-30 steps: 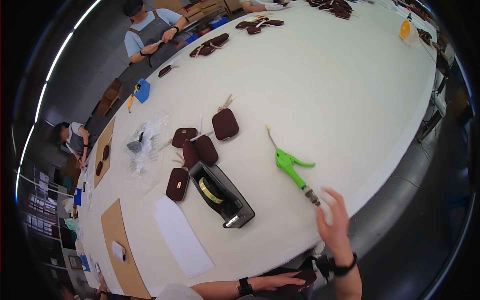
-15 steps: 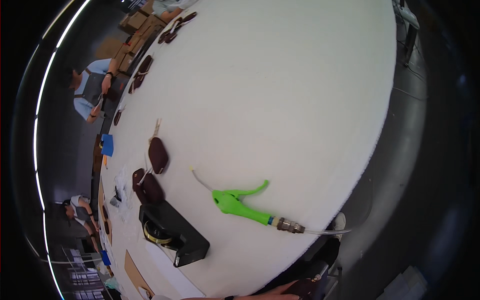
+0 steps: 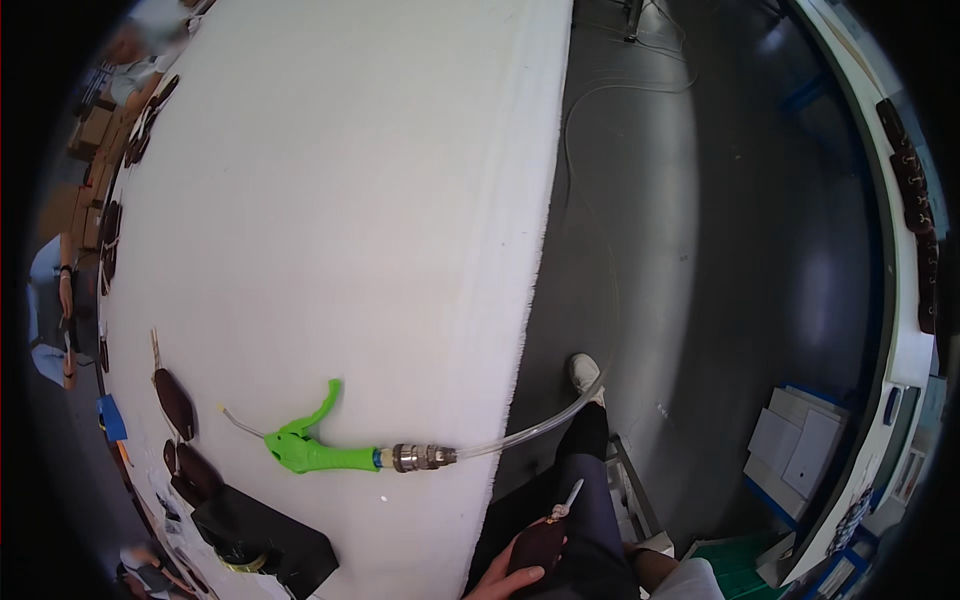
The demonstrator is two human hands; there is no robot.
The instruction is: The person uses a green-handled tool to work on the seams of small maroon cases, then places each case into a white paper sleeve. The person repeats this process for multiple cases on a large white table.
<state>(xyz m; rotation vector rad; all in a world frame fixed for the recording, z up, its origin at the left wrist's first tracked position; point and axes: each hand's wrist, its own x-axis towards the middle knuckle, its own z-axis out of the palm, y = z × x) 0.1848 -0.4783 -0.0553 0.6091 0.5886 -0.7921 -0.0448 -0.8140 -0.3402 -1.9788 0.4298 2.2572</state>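
Observation:
At the bottom edge, over my lap, my left hand [image 3: 505, 578] is closed round a dark maroon pouch [image 3: 537, 552]. A pale knotted cord [image 3: 557, 513] and a thin whitish tip stick out of the pouch's upper end. Of my right arm, a forearm [image 3: 655, 570] and light sleeve show beside my thigh; the fingers are hidden. A bright green air blow gun [image 3: 325, 457] lies on the white-covered table [image 3: 350, 250], apart from both hands. Its metal coupling [image 3: 420, 457] joins a clear hose [image 3: 530, 432] that hangs over the table edge to the floor.
Left of the blow gun lie more maroon pouches [image 3: 175, 403] and a black tape dispenser [image 3: 265, 540]. Co-workers stand along the far left side. At right, a second table [image 3: 910, 350] bears a row of maroon pouches [image 3: 912, 190]; a bin with white boards [image 3: 795, 440] stands below.
The view has swung to the right, so the table and blow gun sit farther left. My lap, the floor and the second table have come into view. The left hand still holds the pouch.

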